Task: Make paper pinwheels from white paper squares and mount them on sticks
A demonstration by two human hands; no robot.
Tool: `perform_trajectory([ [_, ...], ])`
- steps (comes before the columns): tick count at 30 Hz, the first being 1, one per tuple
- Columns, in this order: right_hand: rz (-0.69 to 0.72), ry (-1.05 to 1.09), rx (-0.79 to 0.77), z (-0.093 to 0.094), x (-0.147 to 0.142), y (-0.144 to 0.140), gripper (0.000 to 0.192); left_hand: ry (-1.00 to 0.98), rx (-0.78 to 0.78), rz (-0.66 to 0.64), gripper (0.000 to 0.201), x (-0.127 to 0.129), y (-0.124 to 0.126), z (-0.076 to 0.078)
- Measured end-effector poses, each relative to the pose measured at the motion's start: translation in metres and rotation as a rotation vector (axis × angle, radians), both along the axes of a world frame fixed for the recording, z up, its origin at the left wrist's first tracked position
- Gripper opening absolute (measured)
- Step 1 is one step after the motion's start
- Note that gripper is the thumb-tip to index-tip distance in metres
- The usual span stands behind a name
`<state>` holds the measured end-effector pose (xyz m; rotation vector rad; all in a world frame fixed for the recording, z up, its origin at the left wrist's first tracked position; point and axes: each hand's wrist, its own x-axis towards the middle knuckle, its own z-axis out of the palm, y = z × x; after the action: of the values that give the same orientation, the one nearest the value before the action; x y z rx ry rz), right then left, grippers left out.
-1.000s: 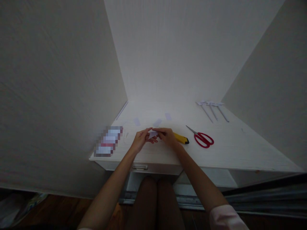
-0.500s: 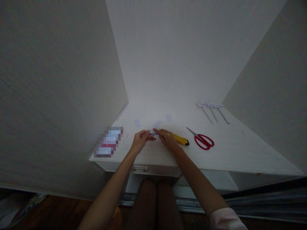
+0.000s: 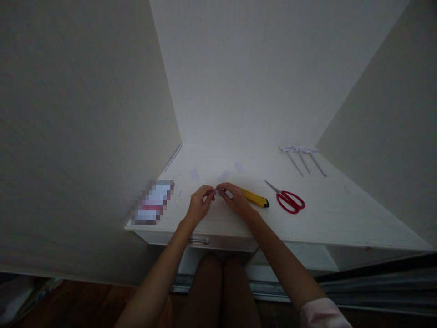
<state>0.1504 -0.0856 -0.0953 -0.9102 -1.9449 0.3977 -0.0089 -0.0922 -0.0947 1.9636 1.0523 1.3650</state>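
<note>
Head view: both hands low and centre over the near part of a white desk (image 3: 341, 214). Left hand (image 3: 198, 206) and right hand (image 3: 235, 200) meeting fingertip to fingertip, pinched together on a small piece of white paper (image 3: 220, 191). Paper mostly hidden by the fingers; long axis seemingly left to right, across the body, though too small to tell for sure. Held just above the desk surface or barely touching it; cannot tell which. Neither hand clearly nearer: paper squarely between the two, each gripping one end. Yellow utility knife (image 3: 255, 197) lying just beyond the right hand, its near end hidden behind the knuckles, long axis angled away to the right. Red-handled scissors (image 3: 289, 200) farther right, closed, blades pointing back and left, apart from the knife. Three small paper scraps (image 3: 224, 176) scattered just past the hands. Three folded white paper pieces with long stems (image 3: 302, 157) lined up at the far right, well apart from the hands. Pixelated patch (image 3: 153, 202) to the left of the left hand, contents unreadable. No containers on the desk; drawer handle (image 3: 200, 239) below the front edge, drawer shut.
</note>
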Motion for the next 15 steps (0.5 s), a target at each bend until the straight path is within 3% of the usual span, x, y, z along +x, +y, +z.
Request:
perform_trajectory([
  [5,-0.035,-0.013,-0.081,0.0024,-0.0007,0.0004,0.009,0.013,0.008,-0.02,0.012,-0.0003,-0.0006,-0.0006],
  [15,-0.106,0.09,-0.137,0.0083,-0.0011,-0.0006,0.009,-0.246,-0.217,-0.022,0.023,0.002,-0.0031,-0.0021],
])
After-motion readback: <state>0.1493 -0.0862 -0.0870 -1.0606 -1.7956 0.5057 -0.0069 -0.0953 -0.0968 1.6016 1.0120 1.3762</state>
